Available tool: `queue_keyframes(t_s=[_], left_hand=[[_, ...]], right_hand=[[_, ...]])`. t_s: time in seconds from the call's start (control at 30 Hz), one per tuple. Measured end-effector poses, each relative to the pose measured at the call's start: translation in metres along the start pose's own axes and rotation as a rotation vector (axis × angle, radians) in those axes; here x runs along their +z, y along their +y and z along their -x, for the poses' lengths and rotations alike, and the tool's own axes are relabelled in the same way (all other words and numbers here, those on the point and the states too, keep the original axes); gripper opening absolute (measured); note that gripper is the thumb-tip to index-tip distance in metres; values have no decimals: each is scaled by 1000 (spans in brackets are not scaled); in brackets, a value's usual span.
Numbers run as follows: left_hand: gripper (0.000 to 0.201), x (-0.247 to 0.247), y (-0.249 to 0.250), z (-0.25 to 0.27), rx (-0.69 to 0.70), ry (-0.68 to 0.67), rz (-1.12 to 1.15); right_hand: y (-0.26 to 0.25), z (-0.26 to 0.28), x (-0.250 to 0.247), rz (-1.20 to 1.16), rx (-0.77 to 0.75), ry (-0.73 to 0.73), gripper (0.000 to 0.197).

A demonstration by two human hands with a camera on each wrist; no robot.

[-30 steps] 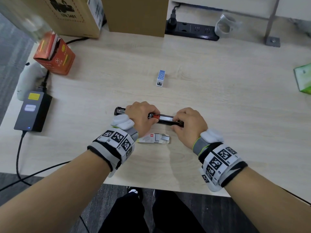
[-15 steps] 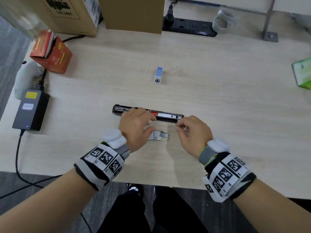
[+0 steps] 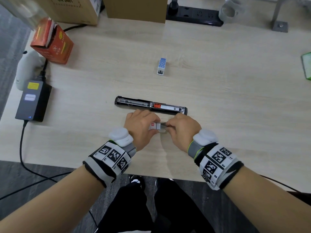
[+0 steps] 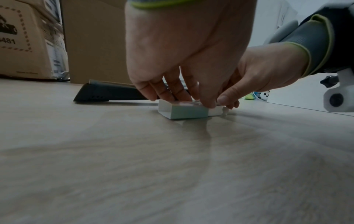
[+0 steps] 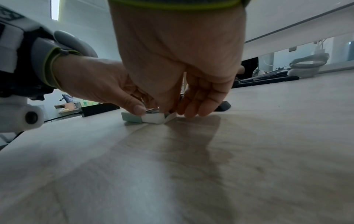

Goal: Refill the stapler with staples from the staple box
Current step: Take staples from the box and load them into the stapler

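The black stapler (image 3: 151,105) lies opened flat on the wooden table, its metal staple channel and red pusher facing up; nobody touches it. Just in front of it lies the small white staple box (image 3: 155,126), with both hands on it. My left hand (image 3: 148,125) grips the box's sleeve from above with thumb and fingers (image 4: 172,92). My right hand (image 3: 171,126) pinches the box's right end, where the inner tray (image 5: 153,119) sticks out. The staples themselves are hidden under the fingers. The stapler's black end (image 4: 107,94) shows behind the box (image 4: 184,112).
A small blue-dotted white box (image 3: 162,66) stands beyond the stapler. At the left are a red carton (image 3: 53,42) and a black power adapter (image 3: 33,100) with its cable. Cardboard boxes (image 3: 134,7) and a power strip (image 3: 193,14) line the back. The table's front edge is close to my wrists.
Both hands let go of the stapler and drew back toward me onto the staple box. The stapler stays open on the table.
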State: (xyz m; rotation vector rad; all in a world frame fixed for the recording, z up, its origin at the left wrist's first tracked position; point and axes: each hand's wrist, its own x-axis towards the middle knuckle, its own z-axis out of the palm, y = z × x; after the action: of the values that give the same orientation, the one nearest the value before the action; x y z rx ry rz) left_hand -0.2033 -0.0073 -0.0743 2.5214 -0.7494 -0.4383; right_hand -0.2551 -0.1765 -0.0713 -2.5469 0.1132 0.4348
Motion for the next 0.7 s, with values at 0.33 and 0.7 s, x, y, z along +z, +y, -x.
queue_keyframes(t_s=[0.33,0.7], left_hand=[[33,-6,4,-5,3,-43,-26],[8,-21,40,-39,-146,-68,520]], right_hand=[[6,2,-5,-65,13,70,7],[2,6,-37,-299,-2,174,7]])
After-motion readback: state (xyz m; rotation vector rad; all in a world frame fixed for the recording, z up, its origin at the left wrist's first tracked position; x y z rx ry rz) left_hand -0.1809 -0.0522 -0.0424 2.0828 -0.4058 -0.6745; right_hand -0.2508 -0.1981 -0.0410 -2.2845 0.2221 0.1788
